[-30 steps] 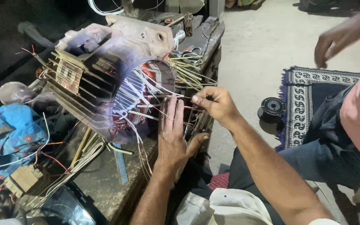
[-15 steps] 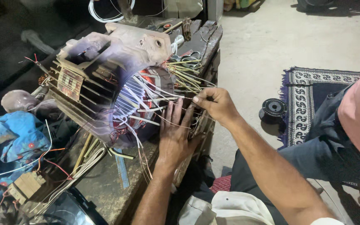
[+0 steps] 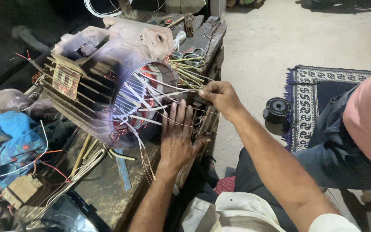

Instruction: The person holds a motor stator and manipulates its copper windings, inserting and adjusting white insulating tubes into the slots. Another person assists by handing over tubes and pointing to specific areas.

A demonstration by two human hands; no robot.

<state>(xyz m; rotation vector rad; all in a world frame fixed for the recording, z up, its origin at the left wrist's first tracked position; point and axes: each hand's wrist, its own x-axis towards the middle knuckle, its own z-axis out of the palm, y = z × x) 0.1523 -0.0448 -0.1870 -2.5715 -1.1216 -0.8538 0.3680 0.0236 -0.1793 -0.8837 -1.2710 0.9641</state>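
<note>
Left hand (image 3: 177, 139) lies flat, fingers spread, against the motor (image 3: 108, 81) opening; right hand (image 3: 222, 96) pinches thin wires (image 3: 185, 92) just beside its rim, fingertips clenched.

- Left hand (image 3: 177, 136): flat, fingers spread, pressed against the open end of the motor stator (image 3: 108, 81); fingertips among the white sleeved leads (image 3: 144, 96).
- Right hand (image 3: 220, 95): closed in a pinch on a thin wire (image 3: 181, 123) that runs back toward the stator, just above the left hand's fingertips.
- Bundle of yellowish sleeves (image 3: 190, 71) just beyond the right hand.
- Stator lies tilted on a worn wooden bench (image 3: 104, 189), finned casing up.
- Blue cloth (image 3: 7, 144) well left of the left hand.
- Black spool (image 3: 278, 107) on the floor right of the right hand, touching a patterned rug (image 3: 305, 99).
- A second person's leg in blue trousers (image 3: 336, 146), far right.
</note>
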